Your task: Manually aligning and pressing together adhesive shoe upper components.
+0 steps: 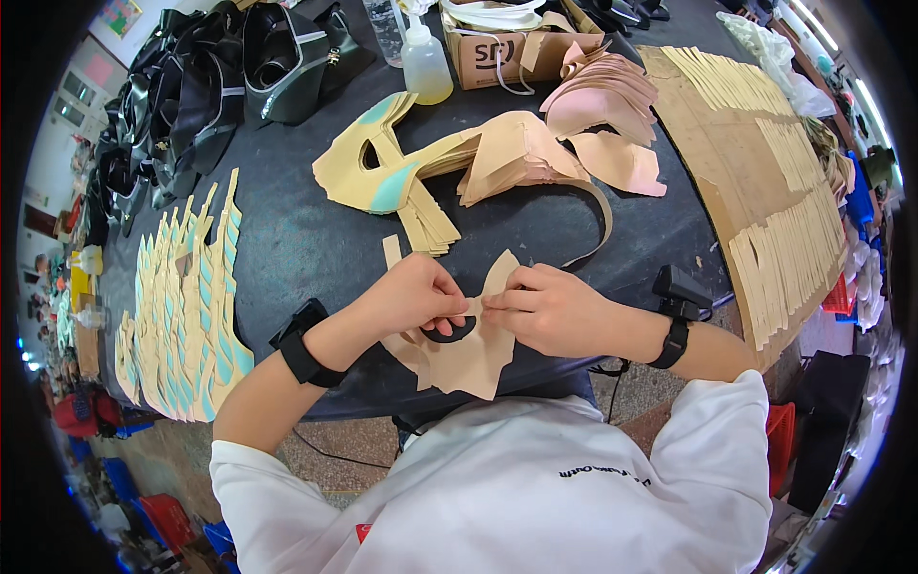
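Observation:
A beige cut piece of shoe-upper material with a dark opening in its middle is held at the table's near edge. My left hand pinches it above the opening, with the fingers curled. Close beside, my right hand pinches the same piece at its upper right part, fingertips almost meeting those of the left. Just beyond both hands lies a stack of beige pieces with teal patches. A pile of pinkish-beige pieces adjoins it, and a narrow strip curves down from there toward my right hand.
Beige and teal pieces overlap in a row at left. Black shoes crowd the far left. A bottle of yellowish liquid and a cardboard box stand at the back. At right, a brown board carries rows of thin beige pieces.

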### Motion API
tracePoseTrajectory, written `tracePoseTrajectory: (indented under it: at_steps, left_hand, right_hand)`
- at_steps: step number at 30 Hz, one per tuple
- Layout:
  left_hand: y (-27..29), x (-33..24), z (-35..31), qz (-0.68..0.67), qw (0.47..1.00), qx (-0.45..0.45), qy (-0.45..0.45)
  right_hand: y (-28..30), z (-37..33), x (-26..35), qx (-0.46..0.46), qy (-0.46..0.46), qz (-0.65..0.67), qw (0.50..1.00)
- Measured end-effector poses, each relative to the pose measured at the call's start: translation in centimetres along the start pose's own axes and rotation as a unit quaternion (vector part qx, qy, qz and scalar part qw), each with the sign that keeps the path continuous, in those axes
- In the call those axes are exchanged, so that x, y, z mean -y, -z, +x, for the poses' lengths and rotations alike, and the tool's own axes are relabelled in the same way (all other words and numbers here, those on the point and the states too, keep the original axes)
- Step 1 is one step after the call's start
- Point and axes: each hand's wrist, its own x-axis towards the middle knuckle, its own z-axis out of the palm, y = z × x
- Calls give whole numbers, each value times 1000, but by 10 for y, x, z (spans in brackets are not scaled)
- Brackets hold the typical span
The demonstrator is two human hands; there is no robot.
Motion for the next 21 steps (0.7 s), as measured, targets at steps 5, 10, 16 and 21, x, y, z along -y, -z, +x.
tracePoseTrajectory:
  at_steps: [5, 10, 16, 21]
  left_hand:
    - [-3, -5, 2, 36, 999, -8, 8]
    - [-9, -4, 3, 38, 999, -36, 16]
    - [-14, -3, 2, 48, 997, -58, 9]
    - [-11, 1, 3, 35, 998, -50, 5]
  right_hand:
    - [0, 0, 3, 2, -10, -2, 1000]
    - [0, 5, 12, -14, -3, -45, 999]
    - [-6, 12, 11, 9, 45, -117, 992]
    - [-8, 4, 0, -49, 26, -67, 996]
